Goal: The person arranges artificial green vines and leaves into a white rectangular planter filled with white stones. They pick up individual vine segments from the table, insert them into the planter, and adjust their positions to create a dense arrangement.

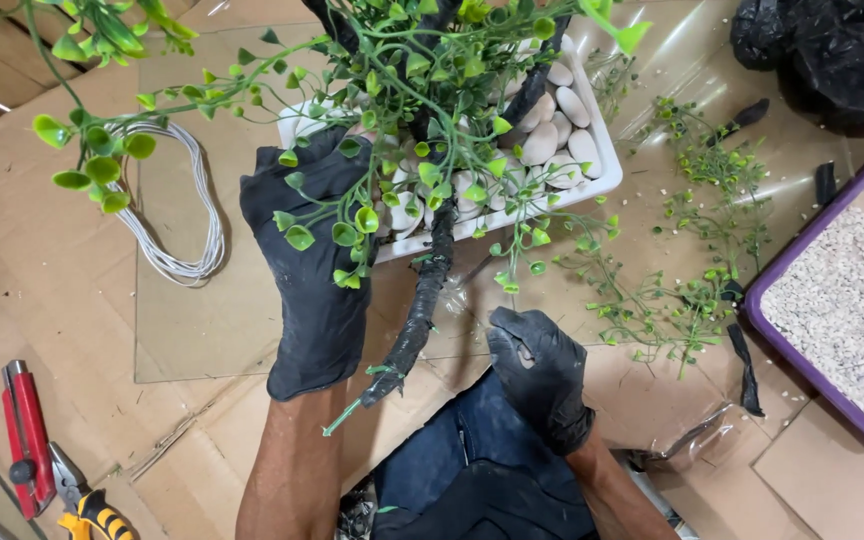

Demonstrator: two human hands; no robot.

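Both hands wear black gloves. The left hand (312, 265) reaches into the green leafy twigs (402, 130) of an artificial tree, its fingers spread among the sprigs beside the white tray (607, 175) of pale pebbles (552, 135); whether it grips a stem I cannot tell. The right hand (540, 368) is curled loosely just below the dark wrapped branch (422, 305), which slants down from the tray; it clamps nothing visible. Loose green sprigs (697, 240) lie on cardboard (42, 270) to the right, a white wire coil (187, 220) to the left, and red pliers (27, 435) near the lower left corner.
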